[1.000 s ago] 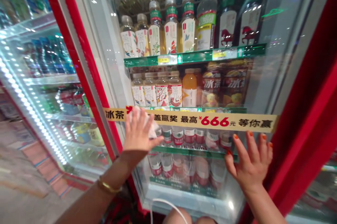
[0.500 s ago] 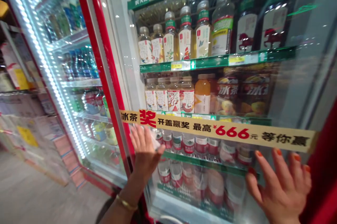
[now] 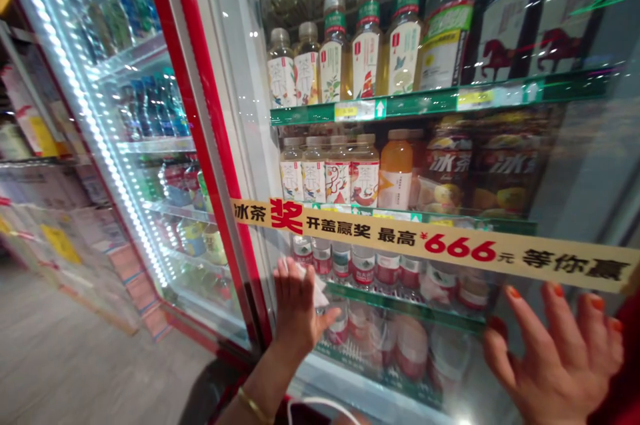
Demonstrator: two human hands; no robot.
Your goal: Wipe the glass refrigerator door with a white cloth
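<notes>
Two bare hands are up on the glass door of a drinks cooler, and that's where all the action is! The left hand, gold bangle at its wrist, sits at six o'clock, fingers raised and slightly spread, with a crumpled white tissue showing at its fingertips against the glass. Gripped or merely pressed there? Can't tell from this angle! Over at four o'clock, the right hand is wide open, orange-painted fingers fanned toward the pane, holding nothing. Just above both hands, a yellow promotional strip runs across the door. Behind the glass, bottled teas line the green-edged shelves, while a neighbouring cooler door glows with LEDs at nine o'clock.
</notes>
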